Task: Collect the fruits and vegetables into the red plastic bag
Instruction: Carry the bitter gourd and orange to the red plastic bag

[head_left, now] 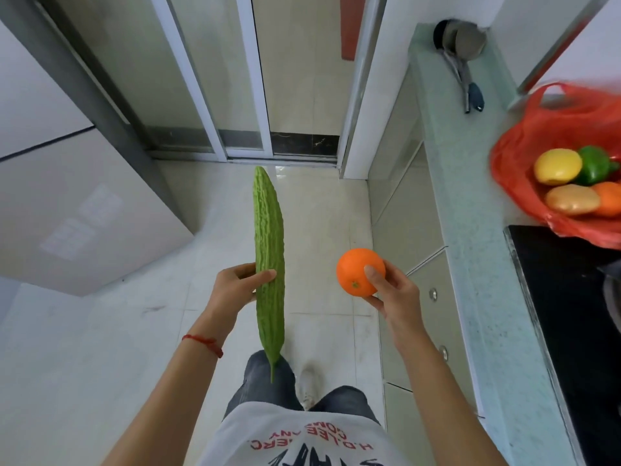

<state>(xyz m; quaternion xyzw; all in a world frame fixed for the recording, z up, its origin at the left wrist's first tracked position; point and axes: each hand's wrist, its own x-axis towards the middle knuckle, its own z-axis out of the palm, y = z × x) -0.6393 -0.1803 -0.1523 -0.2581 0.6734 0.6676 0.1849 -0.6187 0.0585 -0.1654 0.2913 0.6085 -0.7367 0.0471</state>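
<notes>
My left hand (235, 285) grips a long green bitter gourd (268, 237) around its middle, holding it upright over the floor. My right hand (391, 290) holds an orange (353, 270) between thumb and fingers, to the right of the gourd. The red plastic bag (514, 176) lies open on the counter at the far right. Inside it are a yellow lemon (557, 166), a green pepper (596, 164), a potato (571, 199) and another orange (610, 198). Both hands are well left of the bag.
A pale green counter (470, 213) runs along the right, with a black cooktop (571, 314) near me and a metal ladle (462, 45) at its far end. Cabinet doors sit below it. A sliding door is ahead and a grey fridge (67, 196) stands left.
</notes>
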